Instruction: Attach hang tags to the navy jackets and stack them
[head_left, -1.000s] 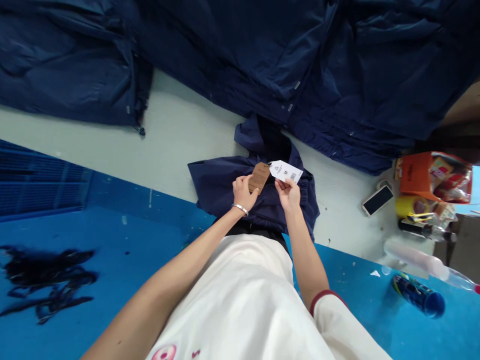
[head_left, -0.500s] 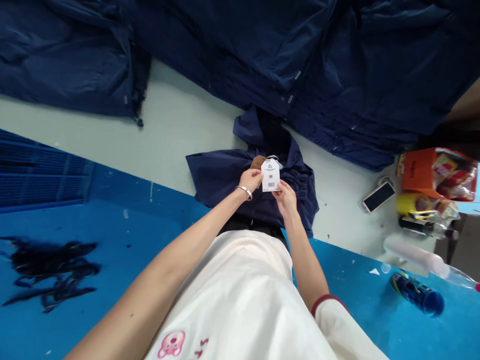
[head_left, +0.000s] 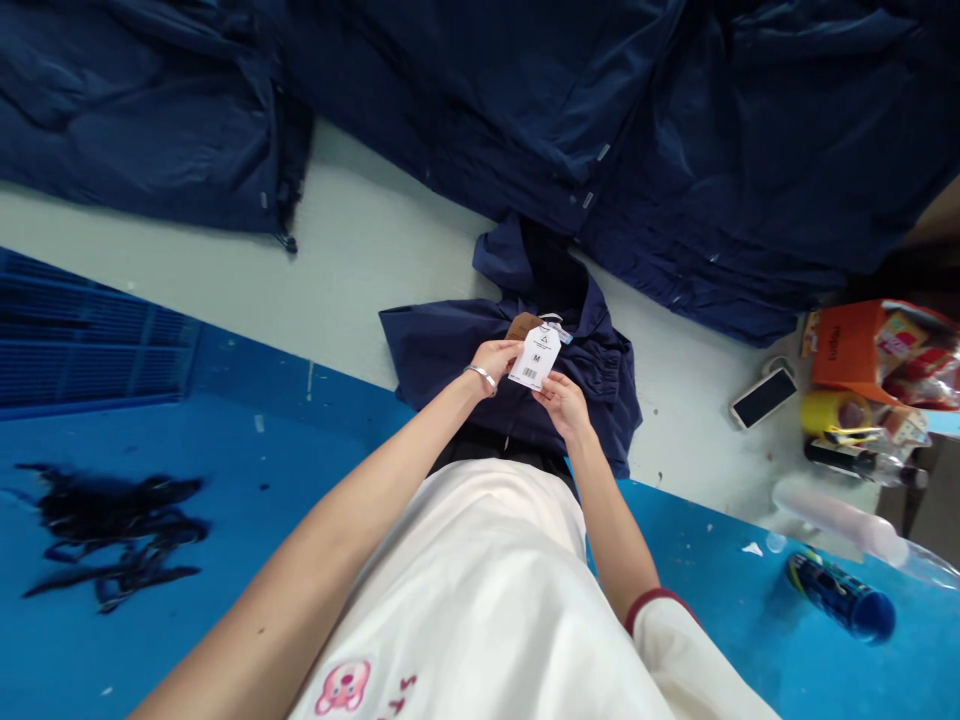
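Observation:
A white tag (head_left: pixel 535 358) marked M is pinched at its left edge by my left hand (head_left: pixel 496 362), which wears a silver bracelet. My right hand (head_left: pixel 564 402) grips the tag's lower right corner. Behind it a brown tag (head_left: pixel 521 325) shows, partly covered. Both tags lie over a dark blue hooded garment (head_left: pixel 442 345), bunched up at the near edge of the pale table (head_left: pixel 360 230), right in front of my body.
Large dark blue garments (head_left: pixel 465 90) cover the table's far side. At the right are a phone (head_left: pixel 763 398), an orange box (head_left: pixel 847 345) of packets, yellow tape (head_left: pixel 832 412) and bottles. A blue can (head_left: pixel 840 597) and black straps (head_left: pixel 120 530) lie lower down.
The white tag has tilted, its lower end swinging to the left. My right hand has shifted slightly left and down with it. The whole view has slid a little.

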